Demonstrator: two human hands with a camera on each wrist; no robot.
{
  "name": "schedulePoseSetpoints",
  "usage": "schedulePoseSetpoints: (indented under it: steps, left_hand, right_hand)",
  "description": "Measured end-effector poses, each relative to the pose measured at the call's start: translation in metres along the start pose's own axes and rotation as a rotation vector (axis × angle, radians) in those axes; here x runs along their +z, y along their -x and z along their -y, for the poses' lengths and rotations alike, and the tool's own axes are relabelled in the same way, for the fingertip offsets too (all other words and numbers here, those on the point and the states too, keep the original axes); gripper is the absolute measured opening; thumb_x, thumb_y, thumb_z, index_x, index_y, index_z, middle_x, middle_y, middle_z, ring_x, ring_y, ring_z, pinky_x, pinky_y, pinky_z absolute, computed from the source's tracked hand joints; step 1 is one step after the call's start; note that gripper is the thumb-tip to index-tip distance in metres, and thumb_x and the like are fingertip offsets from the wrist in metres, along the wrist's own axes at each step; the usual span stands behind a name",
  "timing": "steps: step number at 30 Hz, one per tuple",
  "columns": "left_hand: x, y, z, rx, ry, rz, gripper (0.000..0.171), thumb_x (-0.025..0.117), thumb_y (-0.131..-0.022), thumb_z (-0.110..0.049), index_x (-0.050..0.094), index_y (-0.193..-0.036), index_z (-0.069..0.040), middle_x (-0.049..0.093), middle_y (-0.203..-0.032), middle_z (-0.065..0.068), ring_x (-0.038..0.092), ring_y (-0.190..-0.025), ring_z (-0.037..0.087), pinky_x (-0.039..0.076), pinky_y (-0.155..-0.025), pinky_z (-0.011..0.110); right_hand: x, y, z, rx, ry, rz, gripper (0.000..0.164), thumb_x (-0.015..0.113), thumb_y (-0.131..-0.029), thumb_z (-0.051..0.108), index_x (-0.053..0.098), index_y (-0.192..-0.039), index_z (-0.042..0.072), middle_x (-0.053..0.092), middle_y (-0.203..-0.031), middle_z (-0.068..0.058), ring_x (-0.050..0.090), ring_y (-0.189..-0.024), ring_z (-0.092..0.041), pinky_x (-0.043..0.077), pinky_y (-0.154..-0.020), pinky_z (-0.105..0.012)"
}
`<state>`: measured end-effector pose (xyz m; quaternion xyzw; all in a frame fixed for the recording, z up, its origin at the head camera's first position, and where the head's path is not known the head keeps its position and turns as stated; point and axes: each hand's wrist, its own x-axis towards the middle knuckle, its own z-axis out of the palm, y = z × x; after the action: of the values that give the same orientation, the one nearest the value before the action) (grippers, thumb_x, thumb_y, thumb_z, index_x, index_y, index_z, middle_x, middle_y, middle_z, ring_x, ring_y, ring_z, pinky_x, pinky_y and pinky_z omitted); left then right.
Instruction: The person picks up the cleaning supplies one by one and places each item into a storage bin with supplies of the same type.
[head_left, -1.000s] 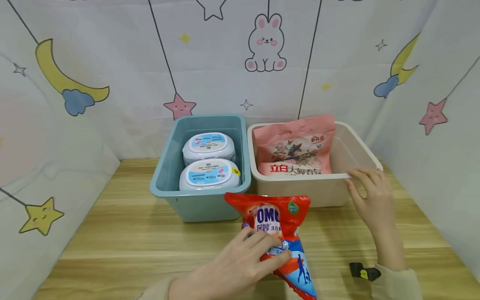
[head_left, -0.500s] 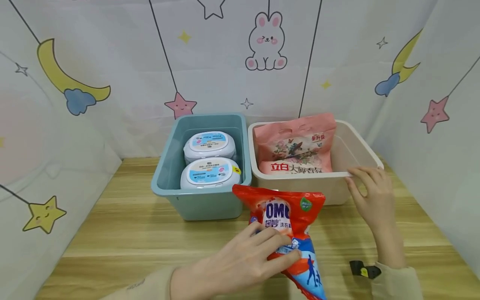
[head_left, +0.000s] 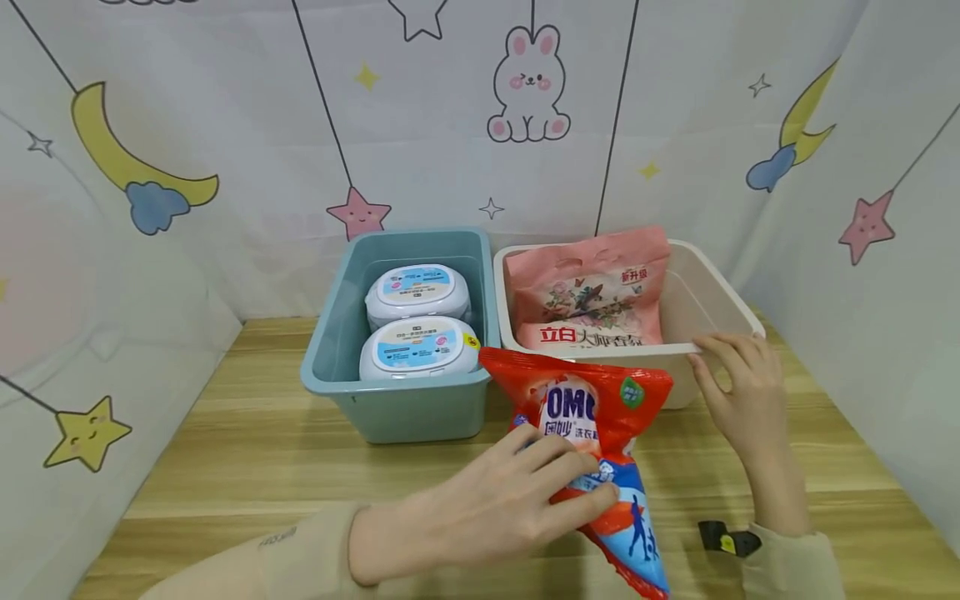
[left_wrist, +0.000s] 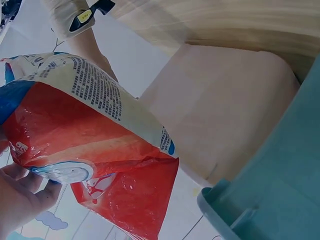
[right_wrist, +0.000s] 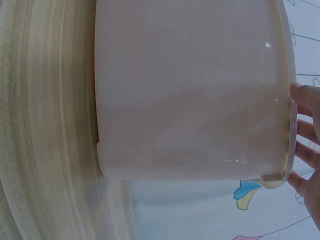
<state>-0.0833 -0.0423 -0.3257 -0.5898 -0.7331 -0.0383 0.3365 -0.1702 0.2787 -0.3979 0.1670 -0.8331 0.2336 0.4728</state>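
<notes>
In the head view, my left hand (head_left: 510, 496) grips a red and blue bag of OMO laundry powder (head_left: 611, 396) in front of the two bins. The left wrist view shows the back of this laundry powder bag (left_wrist: 95, 125), with my fingers (left_wrist: 37, 192) at its side. My right hand (head_left: 744, 392) holds the front right rim of the cream plastic bin (head_left: 708, 300), fingers over the edge and thumb outside. In the right wrist view, the cream bin (right_wrist: 195, 100) fills most of the picture. A pink laundry powder bag (head_left: 588, 292) leans inside that bin, with room at its right.
To the left stands a teal bin (head_left: 408, 417) with two white lidded tubs (head_left: 420, 346) in it, one behind the other. A black strap piece (head_left: 727, 540) shows beside the right sleeve. Behind the wooden table (head_left: 247, 467) hangs a printed curtain (head_left: 420, 150).
My left hand has carried the OMO laundry powder bag to the right and a little up, toward the cream bin; its top now overlaps the front wall. My right hand stays on the rim.
</notes>
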Motion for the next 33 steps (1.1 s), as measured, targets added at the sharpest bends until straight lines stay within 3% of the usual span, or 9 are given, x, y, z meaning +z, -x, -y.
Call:
schedulePoseSetpoints:
  steps: [6, 10, 17, 28, 33]
  left_hand:
    - [-0.005, -0.006, 0.006, 0.0, 0.008, 0.032, 0.033, 0.06, -0.093, -0.037, 0.06, -0.123, -0.023, 0.064, -0.121, -0.001, 0.058, -0.11, 0.014, 0.049, -0.089, 0.025]
    - [-0.007, -0.009, 0.011, 0.019, -0.034, 0.011, 0.033, 0.06, -0.094, -0.037, 0.059, -0.123, -0.022, 0.065, -0.121, 0.0, 0.059, -0.109, 0.014, 0.049, -0.089, 0.025]
    - [-0.009, -0.018, 0.024, 0.047, -0.075, -0.01, 0.033, 0.061, -0.093, -0.036, 0.059, -0.123, -0.021, 0.065, -0.121, 0.001, 0.06, -0.109, 0.014, 0.05, -0.087, 0.024]
    - [-0.005, -0.034, 0.038, 0.089, -0.134, -0.031, 0.029, 0.055, -0.096, -0.033, 0.061, -0.121, -0.021, 0.065, -0.118, 0.002, 0.061, -0.104, 0.014, 0.05, -0.083, 0.024]
    - [-0.005, -0.037, 0.044, 0.091, -0.137, -0.012, 0.032, 0.058, -0.094, -0.036, 0.06, -0.122, -0.02, 0.064, -0.119, 0.003, 0.061, -0.106, 0.015, 0.051, -0.084, 0.025]
  right_hand:
    - [0.0, 0.0, -0.001, 0.009, 0.0, 0.004, 0.028, 0.066, -0.091, 0.023, 0.07, -0.105, 0.0, 0.067, -0.102, -0.02, 0.053, -0.098, -0.04, 0.037, -0.098, -0.053]
    - [-0.001, 0.001, -0.001, 0.015, 0.005, 0.013, 0.036, 0.06, -0.094, 0.034, 0.07, -0.105, 0.001, 0.066, -0.103, -0.02, 0.053, -0.1, -0.039, 0.036, -0.098, -0.05]
    - [-0.001, 0.0, 0.001, 0.018, -0.003, 0.009, 0.029, 0.065, -0.091, 0.025, 0.07, -0.105, 0.0, 0.066, -0.103, -0.02, 0.053, -0.099, -0.039, 0.036, -0.092, -0.047]
    - [-0.004, -0.002, -0.001, 0.02, 0.007, 0.026, 0.027, 0.073, -0.081, 0.009, 0.07, -0.106, 0.0, 0.066, -0.104, -0.02, 0.054, -0.1, -0.039, 0.037, -0.094, -0.045]
    - [-0.004, -0.001, -0.001, 0.022, 0.013, 0.045, 0.026, 0.071, -0.084, 0.012, 0.07, -0.107, 0.0, 0.067, -0.104, -0.02, 0.054, -0.101, -0.039, 0.037, -0.098, -0.049]
